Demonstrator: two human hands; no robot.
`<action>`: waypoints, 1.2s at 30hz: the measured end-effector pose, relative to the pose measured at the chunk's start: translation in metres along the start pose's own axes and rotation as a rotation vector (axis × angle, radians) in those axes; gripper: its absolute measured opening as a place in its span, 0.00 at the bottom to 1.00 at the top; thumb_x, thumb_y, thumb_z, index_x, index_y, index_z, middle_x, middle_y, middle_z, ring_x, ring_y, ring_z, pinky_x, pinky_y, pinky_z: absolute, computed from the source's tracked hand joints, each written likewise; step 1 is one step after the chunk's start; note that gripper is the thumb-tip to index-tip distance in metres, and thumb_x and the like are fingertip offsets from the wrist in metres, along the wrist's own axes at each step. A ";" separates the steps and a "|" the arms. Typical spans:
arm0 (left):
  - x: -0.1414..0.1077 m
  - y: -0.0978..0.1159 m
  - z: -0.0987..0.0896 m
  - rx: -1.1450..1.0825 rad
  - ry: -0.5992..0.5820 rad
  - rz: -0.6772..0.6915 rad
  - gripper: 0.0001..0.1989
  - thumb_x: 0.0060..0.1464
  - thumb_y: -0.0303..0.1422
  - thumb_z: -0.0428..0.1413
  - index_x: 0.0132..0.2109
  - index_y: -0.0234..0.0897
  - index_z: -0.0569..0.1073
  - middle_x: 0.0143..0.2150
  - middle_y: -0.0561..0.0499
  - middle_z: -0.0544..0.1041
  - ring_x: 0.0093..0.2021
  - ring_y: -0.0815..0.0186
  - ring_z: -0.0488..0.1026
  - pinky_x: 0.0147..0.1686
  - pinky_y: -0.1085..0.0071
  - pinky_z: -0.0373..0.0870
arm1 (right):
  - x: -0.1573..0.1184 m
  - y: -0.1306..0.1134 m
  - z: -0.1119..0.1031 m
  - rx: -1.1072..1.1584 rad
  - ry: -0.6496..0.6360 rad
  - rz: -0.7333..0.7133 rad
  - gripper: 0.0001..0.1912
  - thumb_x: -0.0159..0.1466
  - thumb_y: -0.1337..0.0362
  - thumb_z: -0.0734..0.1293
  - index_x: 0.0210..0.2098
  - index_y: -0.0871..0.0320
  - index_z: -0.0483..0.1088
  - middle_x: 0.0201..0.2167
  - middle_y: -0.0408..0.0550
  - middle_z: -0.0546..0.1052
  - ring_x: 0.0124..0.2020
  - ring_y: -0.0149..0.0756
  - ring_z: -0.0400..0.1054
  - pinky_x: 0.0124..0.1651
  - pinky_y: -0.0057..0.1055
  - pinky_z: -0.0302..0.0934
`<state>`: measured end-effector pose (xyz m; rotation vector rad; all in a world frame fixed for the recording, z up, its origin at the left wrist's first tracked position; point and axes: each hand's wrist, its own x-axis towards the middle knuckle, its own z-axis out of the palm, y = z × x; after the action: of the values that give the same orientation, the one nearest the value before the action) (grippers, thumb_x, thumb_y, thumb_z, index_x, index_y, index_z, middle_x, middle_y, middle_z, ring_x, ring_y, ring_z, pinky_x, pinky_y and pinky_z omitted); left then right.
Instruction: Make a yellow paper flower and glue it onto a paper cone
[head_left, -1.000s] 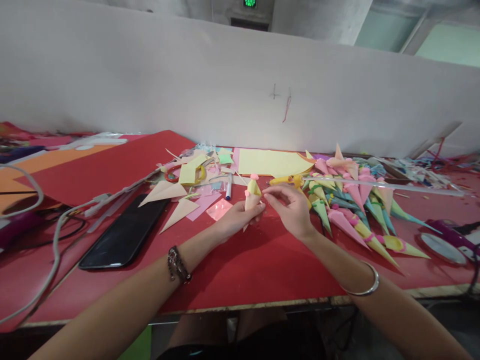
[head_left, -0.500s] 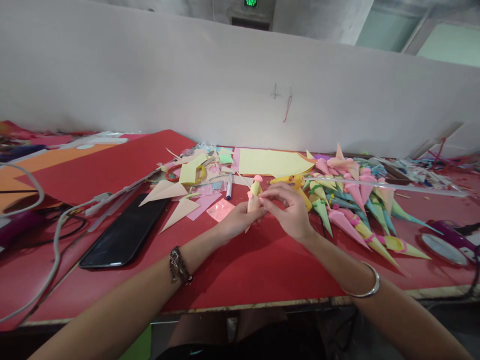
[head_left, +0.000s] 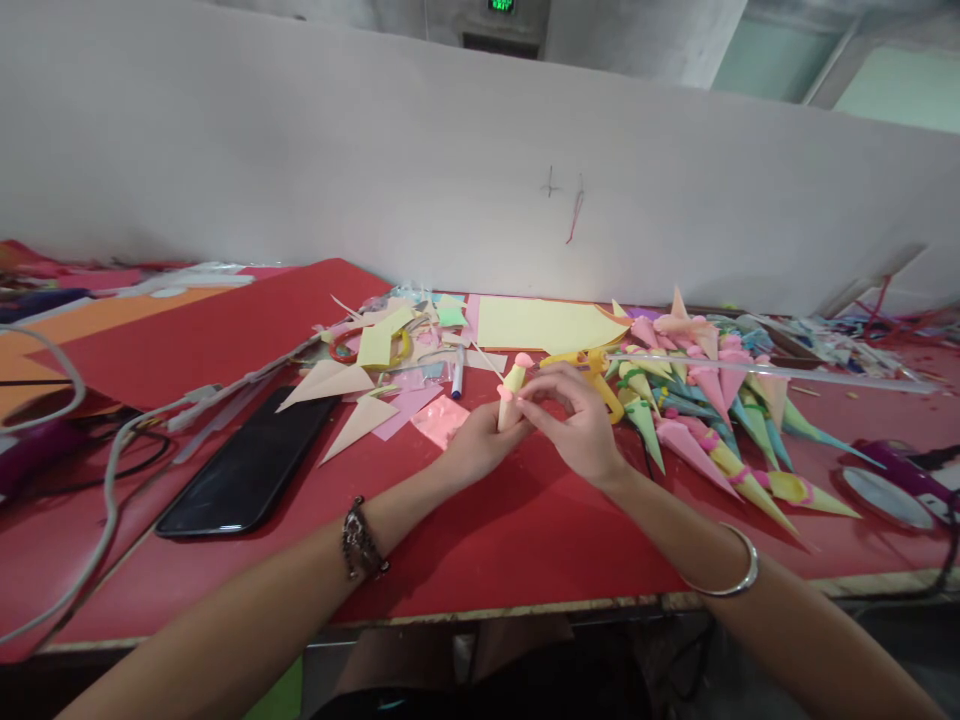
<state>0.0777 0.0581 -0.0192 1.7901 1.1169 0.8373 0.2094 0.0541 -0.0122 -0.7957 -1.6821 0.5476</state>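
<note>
Near the middle of the table my left hand (head_left: 484, 440) is closed around a small paper cone figure (head_left: 511, 392), peach below and yellow above. A pink ball tops it, and pink trim circles its middle. My right hand (head_left: 581, 425) has its fingertips pinched together at the figure's right side, close to the trim. Whatever lies between those fingertips is hidden. Just behind my right hand is a yellow glue gun (head_left: 596, 365). To the right lies a pile of pastel paper cones (head_left: 709, 370) with pink and green trim.
A black phone (head_left: 251, 465) lies at left beside a white cable (head_left: 116, 470). Paper scraps (head_left: 386, 340), a marker (head_left: 457, 372) and a pink shiny sheet (head_left: 441, 420) sit behind my left hand. Yellow paper (head_left: 540, 325) lies against the white partition (head_left: 450, 170). A purple tool (head_left: 911, 475) is far right.
The paper figure has shifted slightly right and its top now leans to the right. My left hand has moved a little with it; my right hand stays pinched beside it.
</note>
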 end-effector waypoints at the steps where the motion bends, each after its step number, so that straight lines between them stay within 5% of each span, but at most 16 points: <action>1: 0.000 0.000 0.000 0.000 0.011 0.010 0.16 0.48 0.41 0.45 0.20 0.38 0.51 0.18 0.59 0.50 0.19 0.75 0.48 0.18 0.76 0.44 | 0.000 -0.001 0.000 0.004 0.001 -0.001 0.02 0.55 0.68 0.65 0.29 0.55 0.68 0.30 0.44 0.66 0.32 0.31 0.63 0.36 0.31 0.63; 36: -0.001 -0.002 0.001 0.116 0.093 0.098 0.12 0.45 0.34 0.46 0.20 0.37 0.52 0.19 0.58 0.54 0.21 0.74 0.51 0.19 0.77 0.46 | -0.001 -0.005 0.003 0.026 -0.006 -0.016 0.03 0.56 0.68 0.63 0.27 0.56 0.62 0.29 0.43 0.64 0.31 0.30 0.61 0.34 0.29 0.60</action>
<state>0.0773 0.0578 -0.0212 1.9318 1.1661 0.9389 0.2054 0.0502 -0.0107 -0.7626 -1.6819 0.5600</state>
